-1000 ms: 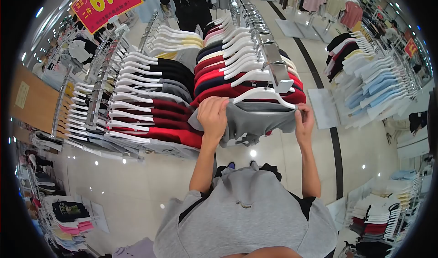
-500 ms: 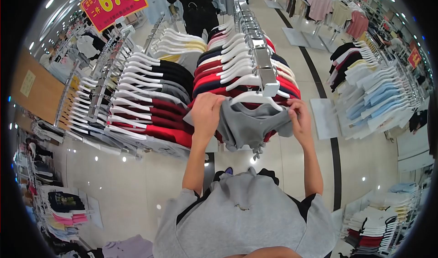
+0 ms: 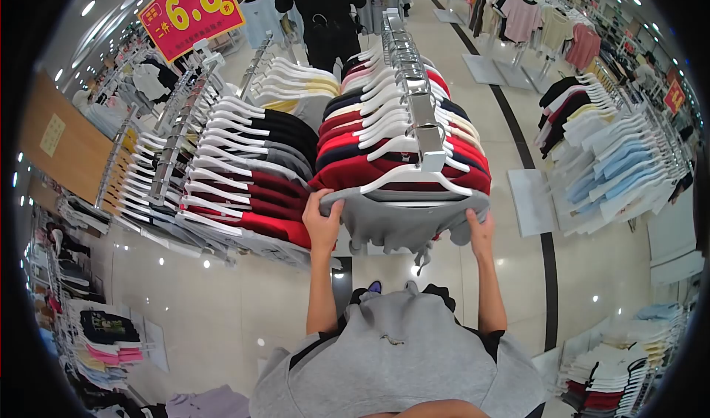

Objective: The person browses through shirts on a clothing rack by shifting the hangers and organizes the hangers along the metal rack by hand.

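Note:
A grey top [image 3: 399,222] hangs on a white hanger [image 3: 414,179] at the front end of a metal rail [image 3: 414,85]. My left hand [image 3: 322,222] grips its left shoulder, the thumb in front of the cloth. At the opposite shoulder, my right hand [image 3: 479,226] pinches the fabric with its thumb on the near side. The top is stretched out between both hands, and a knotted tie dangles from its lower edge. Directly behind it hangs a red garment [image 3: 355,172], followed by several red, navy and cream ones on white hangers.
To the left, another rail carries dark red and black garments [image 3: 274,189]. A red sale sign [image 3: 191,11] stands above it. Beyond the rails is a person in black [image 3: 322,19]. Pale blue and white clothes [image 3: 614,167] hang at right over a white base plate [image 3: 529,202].
The grey top's shoulders are spread wider and its neckline lies straighter along the hanger. Both hands have come lower and nearer to me, still on the shoulders.

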Demonstrator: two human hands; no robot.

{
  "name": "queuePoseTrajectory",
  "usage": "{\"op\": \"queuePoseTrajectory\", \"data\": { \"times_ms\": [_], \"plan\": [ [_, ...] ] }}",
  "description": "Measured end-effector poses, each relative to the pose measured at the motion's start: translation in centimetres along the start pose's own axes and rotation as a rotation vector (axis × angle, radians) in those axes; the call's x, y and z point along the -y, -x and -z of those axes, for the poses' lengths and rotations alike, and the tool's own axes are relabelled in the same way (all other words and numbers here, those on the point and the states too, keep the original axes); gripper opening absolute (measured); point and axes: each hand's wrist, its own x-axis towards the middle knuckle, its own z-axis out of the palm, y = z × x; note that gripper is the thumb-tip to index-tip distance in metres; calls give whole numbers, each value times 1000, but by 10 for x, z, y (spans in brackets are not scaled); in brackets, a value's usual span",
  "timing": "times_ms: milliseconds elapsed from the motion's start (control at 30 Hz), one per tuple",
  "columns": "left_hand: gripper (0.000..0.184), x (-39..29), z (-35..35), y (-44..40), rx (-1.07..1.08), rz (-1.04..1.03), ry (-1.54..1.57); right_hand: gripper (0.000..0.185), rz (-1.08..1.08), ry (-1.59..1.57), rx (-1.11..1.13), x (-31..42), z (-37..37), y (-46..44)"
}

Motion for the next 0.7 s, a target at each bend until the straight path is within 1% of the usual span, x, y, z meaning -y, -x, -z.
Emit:
{"op": "queuePoseTrajectory", "data": {
  "times_ms": [33, 67, 100, 133, 200, 233, 267, 300, 333, 367, 433, 467, 500, 533, 567, 600, 633, 667, 700],
  "plan": [
    [23, 13, -6, 10, -24, 230, 268, 35, -6, 2, -1, -17, 2, 5],
    [27, 41, -17, 24, -43, 312, 494, 37, -64, 54, 67, -44, 7, 10],
    [35, 59, -29, 37, -36, 364, 623, 40, -120, 106, 136, -69, 8, 14],
    [40, 84, -43, 56, 88, 461, 600, 40, -125, 106, 138, -89, 7, 16],
    [40, 89, -69, 87, 217, 423, 344, 43, -222, 125, 323, -130, 4, 26],
    [40, 107, -83, 103, 221, 437, 342, 43, -236, 129, 323, -161, 2, 32],
    [40, 133, -99, 120, 312, 447, 343, 44, -230, 176, 258, -194, 0, 38],
    [40, 146, -108, 129, 404, 450, 346, 44, -217, 222, 191, -210, -2, 42],
    [38, 136, -104, 125, 398, 475, 317, 42, -298, 185, 174, -175, -5, 43],
    [38, 129, -93, 118, 399, 468, 316, 42, -293, 181, 171, -159, 4, 38],
    [38, 98, -60, 92, 337, 558, 341, 37, -324, 80, 252, -140, 28, 22],
    [37, 94, -53, 89, 133, 702, 723, 37, -318, 77, 251, -122, 28, 16],
    [38, 66, -40, 79, 65, 719, 989, 29, -293, -162, 168, -102, 30, 11],
    [38, 75, -38, 82, 173, 721, 820, 23, -268, -399, 84, -92, 33, 8],
    [38, 91, -41, 89, 279, 716, 649, 23, -267, -398, 87, -99, 36, 6],
    [38, 120, -53, 102, 276, 716, 648, 25, -364, -151, 204, -114, 40, 3],
    [37, 158, -69, 123, 434, 659, 211, 29, -460, 101, 321, -135, 46, 2],
    [35, 177, -75, 138, 577, 585, -229, 32, -447, 410, 472, -163, 48, 1],
    [35, 166, -66, 138, 575, 590, -234, 32, -451, 407, 478, -163, 46, 11]
  ]
}}
